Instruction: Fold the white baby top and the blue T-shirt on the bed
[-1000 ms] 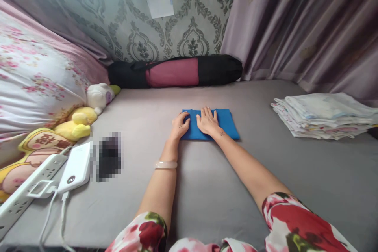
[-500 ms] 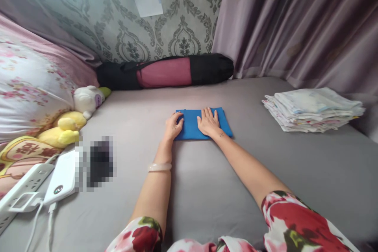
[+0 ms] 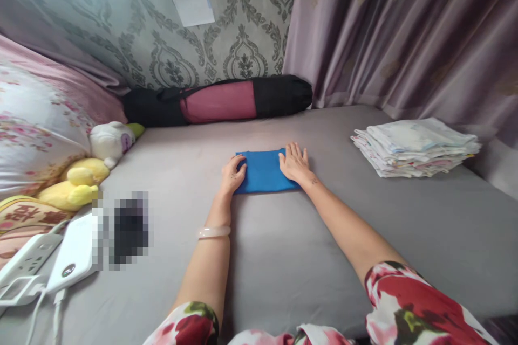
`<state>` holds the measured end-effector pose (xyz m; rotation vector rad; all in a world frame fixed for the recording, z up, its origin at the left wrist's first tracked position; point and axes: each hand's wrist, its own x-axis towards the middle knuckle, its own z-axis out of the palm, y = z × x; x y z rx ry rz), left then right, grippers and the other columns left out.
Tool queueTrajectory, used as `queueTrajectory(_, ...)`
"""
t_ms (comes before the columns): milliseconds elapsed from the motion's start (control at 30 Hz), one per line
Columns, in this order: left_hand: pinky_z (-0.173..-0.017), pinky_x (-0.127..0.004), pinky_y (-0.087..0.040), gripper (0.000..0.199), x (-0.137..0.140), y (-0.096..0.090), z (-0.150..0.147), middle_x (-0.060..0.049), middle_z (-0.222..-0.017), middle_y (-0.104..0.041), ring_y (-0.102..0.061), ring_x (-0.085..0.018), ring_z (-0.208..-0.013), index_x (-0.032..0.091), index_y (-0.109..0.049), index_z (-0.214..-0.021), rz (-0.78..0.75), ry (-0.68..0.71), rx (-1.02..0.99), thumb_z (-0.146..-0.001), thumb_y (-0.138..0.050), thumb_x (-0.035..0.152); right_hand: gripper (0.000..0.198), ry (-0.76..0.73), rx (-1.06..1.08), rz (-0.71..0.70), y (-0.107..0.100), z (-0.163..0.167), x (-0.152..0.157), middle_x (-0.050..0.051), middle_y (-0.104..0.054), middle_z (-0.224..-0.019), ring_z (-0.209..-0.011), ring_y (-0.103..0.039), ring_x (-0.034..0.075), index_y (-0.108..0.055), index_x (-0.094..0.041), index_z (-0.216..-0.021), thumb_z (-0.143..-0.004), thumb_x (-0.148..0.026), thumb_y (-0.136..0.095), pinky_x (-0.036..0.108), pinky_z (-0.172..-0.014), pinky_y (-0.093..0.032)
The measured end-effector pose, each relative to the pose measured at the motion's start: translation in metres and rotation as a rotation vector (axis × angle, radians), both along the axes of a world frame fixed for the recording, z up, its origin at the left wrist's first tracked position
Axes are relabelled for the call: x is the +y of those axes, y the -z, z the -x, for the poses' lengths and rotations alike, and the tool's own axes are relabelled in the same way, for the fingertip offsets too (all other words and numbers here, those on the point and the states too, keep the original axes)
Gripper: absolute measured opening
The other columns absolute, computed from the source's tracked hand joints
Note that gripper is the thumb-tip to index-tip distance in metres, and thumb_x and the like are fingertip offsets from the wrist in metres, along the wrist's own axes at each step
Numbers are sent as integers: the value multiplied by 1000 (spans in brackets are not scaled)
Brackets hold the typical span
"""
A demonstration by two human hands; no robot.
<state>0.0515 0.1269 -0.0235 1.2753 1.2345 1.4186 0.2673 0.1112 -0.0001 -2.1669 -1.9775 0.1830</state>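
A flat, folded blue cloth (image 3: 262,171) lies on the grey bed sheet straight ahead of me. My left hand (image 3: 233,173) rests at its left edge, fingers slightly bent with the thumb apart, touching the fabric without gripping it. Over the right end of the cloth, my right hand (image 3: 295,163) lies flat with its fingers stretched out, covering that edge. Both hands are empty.
To the right sits a stack of folded white cloths (image 3: 416,148). A long black and pink bag (image 3: 220,101) lies along the wall. At left are plush toys (image 3: 111,142), a white power bank (image 3: 75,250), a power strip (image 3: 32,259) and a blurred dark object (image 3: 131,229).
My right hand has slid right across the blue cloth to its right end. My left hand stays at the left edge. The whole view has shifted slightly.
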Motion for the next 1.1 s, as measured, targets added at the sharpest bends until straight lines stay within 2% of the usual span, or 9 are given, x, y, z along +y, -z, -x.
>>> queueTrajectory(100, -119, -44, -25, 29, -1, -2, 0, -6, -99, -72, -53, -25, -127, 24, -70, -71, 26, -14, -51, -61, -71, -3, 64, 11, -8, 29, 5, -7, -1, 17, -26, -159, -148, -16, 27, -28, 0, -150, -98, -37, -18, 48, -119, -9)
queueTrajectory(233, -119, -46, -23, 29, -1, -1, 0, -5, -101, -72, -54, -27, -125, 26, -70, -73, -14, 11, 16, -61, -72, 0, 63, 8, -14, 7, 9, -7, -2, 16, -28, -158, -148, -17, 27, -30, -1, -150, -98, -36, -18, 47, -119, -10)
queueTrajectory(500, -119, -44, -25, 29, 2, 4, 2, -5, -102, -72, -56, -26, -122, 26, -72, -79, -51, 20, 123, -63, -71, 1, 65, -1, 18, 57, 2, -10, -5, 16, -22, -160, -149, -14, 27, -25, -1, -152, -99, -38, -16, 48, -120, -10)
queueTrajectory(667, -119, -44, -25, 29, 0, -1, 0, -5, -99, -72, -58, -25, -119, 26, -71, -76, -39, 22, 57, -63, -70, -1, 66, -80, -28, 1, 1, -8, -21, 16, -19, -161, -149, -12, 27, -23, -1, -152, -99, -40, -16, 47, -120, -9)
queueTrajectory(867, -118, -38, -28, 28, -1, -1, 0, -7, -101, -72, -58, -24, -120, 23, -71, -77, -9, -3, 33, -65, -70, -3, 66, -147, -69, -23, 15, -3, -37, 14, -19, -161, -149, -13, 26, -26, -2, -152, -99, -41, -16, 45, -120, -9)
queueTrajectory(933, -117, -38, -31, 24, 0, 0, 1, -8, -106, -71, -58, -23, -120, 22, -71, -83, -44, 6, 192, -70, -68, 1, 66, -148, -71, -21, 18, -3, -37, 15, -20, -161, -149, -14, 26, -26, -2, -152, -100, -41, -16, 45, -120, -10)
queueTrajectory(1000, -115, -37, -34, 21, 1, 2, 2, -9, -116, -69, -57, -23, -121, 20, -70, -95, -96, 37, 471, -79, -63, 9, 66, -152, -67, -15, 19, -4, -36, 15, -20, -161, -149, -15, 27, -27, -1, -152, -100, -41, -17, 45, -120, -11)
queueTrajectory(1100, -113, -37, -35, 28, 0, 3, 3, -10, -130, -63, -53, -23, -126, 18, -65, -115, -144, 64, 831, -90, -54, 22, 65, -157, -64, -6, 17, -4, -35, 16, -21, -160, -148, -17, 29, -30, -2, -150, -100, -41, -19, 47, -120, -13)
